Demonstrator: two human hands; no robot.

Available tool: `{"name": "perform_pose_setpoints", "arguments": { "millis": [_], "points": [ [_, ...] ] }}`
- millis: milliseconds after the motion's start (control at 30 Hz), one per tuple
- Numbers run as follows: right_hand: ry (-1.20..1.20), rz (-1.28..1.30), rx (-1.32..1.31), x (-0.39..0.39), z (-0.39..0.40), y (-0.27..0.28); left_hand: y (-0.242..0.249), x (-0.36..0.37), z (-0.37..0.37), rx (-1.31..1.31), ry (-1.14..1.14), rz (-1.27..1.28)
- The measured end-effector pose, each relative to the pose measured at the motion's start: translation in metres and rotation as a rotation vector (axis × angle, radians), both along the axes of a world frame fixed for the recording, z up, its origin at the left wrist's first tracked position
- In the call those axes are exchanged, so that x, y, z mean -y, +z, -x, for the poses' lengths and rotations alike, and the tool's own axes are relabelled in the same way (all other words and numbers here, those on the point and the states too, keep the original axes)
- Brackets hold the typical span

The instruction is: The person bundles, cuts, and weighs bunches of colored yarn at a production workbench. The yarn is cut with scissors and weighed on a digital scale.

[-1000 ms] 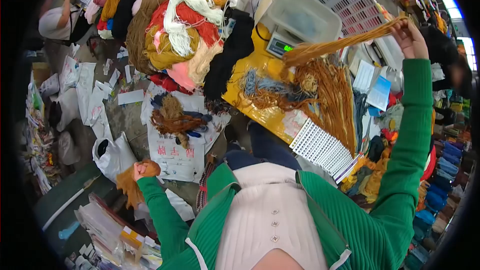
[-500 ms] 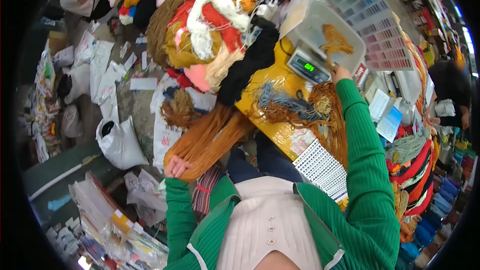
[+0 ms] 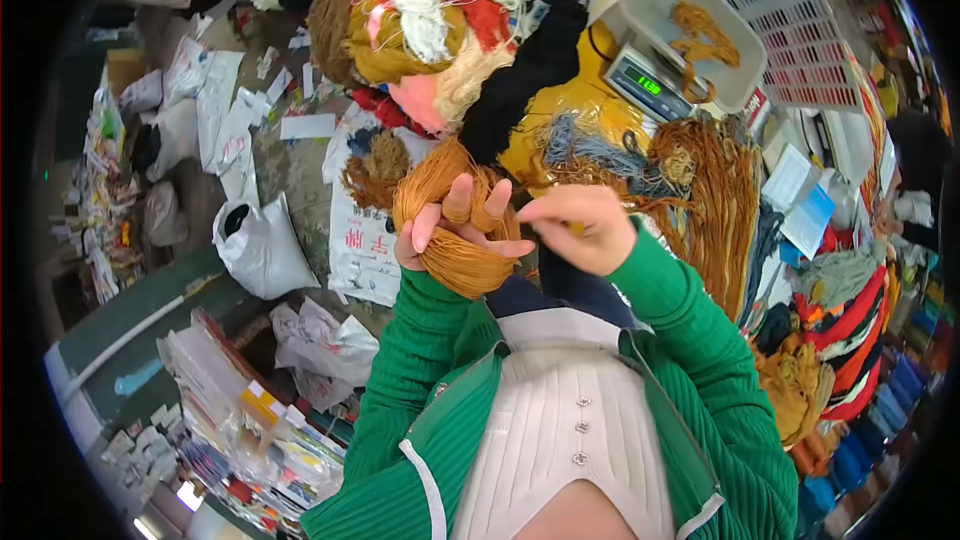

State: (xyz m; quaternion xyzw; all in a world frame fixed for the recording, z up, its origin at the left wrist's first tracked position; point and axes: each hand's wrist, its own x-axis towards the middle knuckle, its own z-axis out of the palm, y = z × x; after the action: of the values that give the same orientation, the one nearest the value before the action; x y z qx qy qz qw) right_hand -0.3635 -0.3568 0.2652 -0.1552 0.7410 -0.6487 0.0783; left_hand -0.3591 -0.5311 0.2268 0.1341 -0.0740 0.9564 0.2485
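Note:
An orange-brown yarn hank is looped around my left hand, whose fingers poke up through the strands. Just right of it, my right hand has thumb and fingers pinched together; what they hold, if anything, is too small to make out. Beyond the hands, a digital scale with green digits stands beside a clear plastic bin with orange-brown yarn in it. Blue-grey yarn and long brown strands lie on the yellow surface.
A heap of coloured yarn rises ahead, with black yarn beside it. White bags lie on the floor at the left. A white slotted rack stands at the upper right; striped hanks hang below it.
My right hand has left the bin and come down beside my left hand. The long hank is now gathered in loops around my left hand. The view has shifted slightly.

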Motion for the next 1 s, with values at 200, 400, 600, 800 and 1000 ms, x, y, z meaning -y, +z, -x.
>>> {"name": "perform_pose_setpoints", "arguments": {
  "millis": [200, 400, 600, 800, 1000],
  "points": [
    [0.293, 0.063, 0.184, 0.006, -0.011, -0.003, 0.0, -0.004, -0.006, -0.024, -0.023, -0.137],
    [0.225, -0.367, 0.162, 0.0, -0.041, -0.064, 0.02, -0.018, 0.009, -0.065, -0.143, -0.456],
    [0.418, -0.896, 0.612, -0.071, -0.141, -0.178, 0.041, 0.002, 0.023, -0.107, -0.079, -0.394],
    [-0.007, -0.386, 1.143, -0.131, -0.144, -0.198, 0.044, 0.007, 0.005, 0.054, -0.066, -0.245],
    [-0.538, -0.863, 0.386, -0.174, -0.062, -0.192, 0.023, 0.012, 0.003, -0.077, -0.086, -0.321]
  ]
}}
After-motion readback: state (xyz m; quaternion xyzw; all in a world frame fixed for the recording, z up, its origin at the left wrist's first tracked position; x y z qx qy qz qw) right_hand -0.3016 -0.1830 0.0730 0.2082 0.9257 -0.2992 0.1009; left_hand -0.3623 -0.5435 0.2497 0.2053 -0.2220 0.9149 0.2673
